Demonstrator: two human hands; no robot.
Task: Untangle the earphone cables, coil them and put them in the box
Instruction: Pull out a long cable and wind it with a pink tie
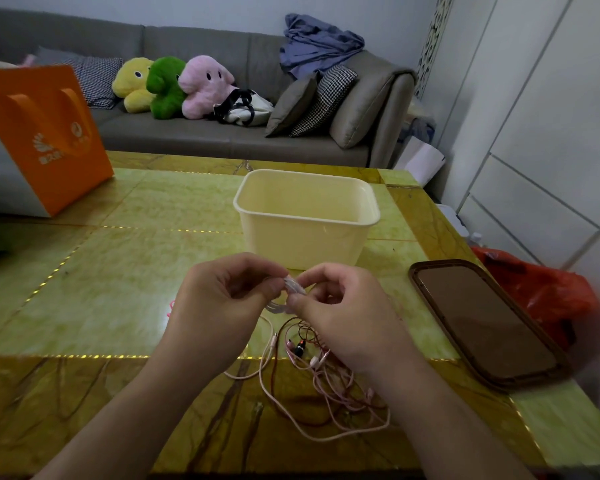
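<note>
A white cable [288, 292] is pinched between both hands, left hand [222, 299] and right hand [340, 313], fingers curled tight on it, just in front of the box [305, 220] at 12 o'clock. The pink and red tangle [326, 382] is left lying on the table [118, 271] at 6 o'clock, under the right wrist.

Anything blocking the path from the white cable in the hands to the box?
Nothing visible. Both hands, left hand and right hand, pinch the white cable just in front of the cream box, whose top is open. The brown lid lies off to the right; the tangled pink and red cables lie nearer the person.
</note>
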